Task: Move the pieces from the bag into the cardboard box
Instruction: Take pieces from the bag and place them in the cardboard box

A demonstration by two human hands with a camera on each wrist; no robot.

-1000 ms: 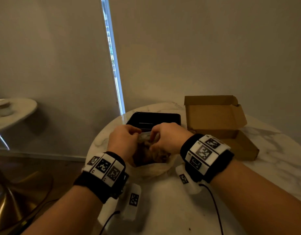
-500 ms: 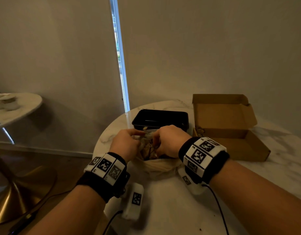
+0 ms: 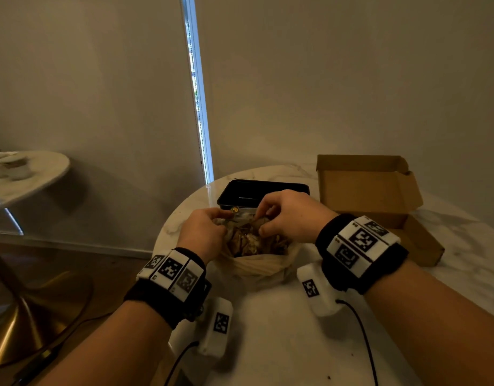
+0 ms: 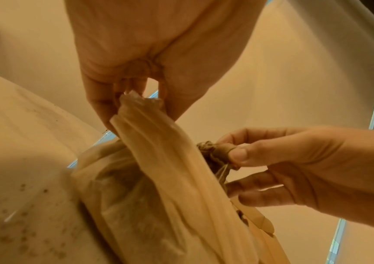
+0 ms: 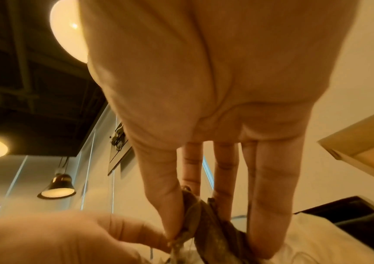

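A thin translucent bag [image 3: 257, 264] full of brown pieces [image 3: 251, 240] sits on the marble table in front of me. My left hand [image 3: 204, 232] pinches the bag's left rim [image 4: 136, 107] and holds it up. My right hand [image 3: 287, 215] is at the bag's mouth, its thumb and fingers pinching a brown piece [image 4: 215, 151], also seen between the right fingers in the right wrist view as a brown piece [image 5: 203, 214]. The cardboard box [image 3: 374, 201] stands open at the right, lid flap up, about a hand's width from my right hand.
A black plastic tray [image 3: 262, 190] stands just behind the bag. The round marble table [image 3: 296, 344] ends close on the left, with the floor below. A second small table [image 3: 26, 174] stands at far left. Cables run from both wrist units.
The bag's mouth has been pulled wider, so the brown pieces show. My right hand's fingers have gone into the opening and taken hold of a piece.
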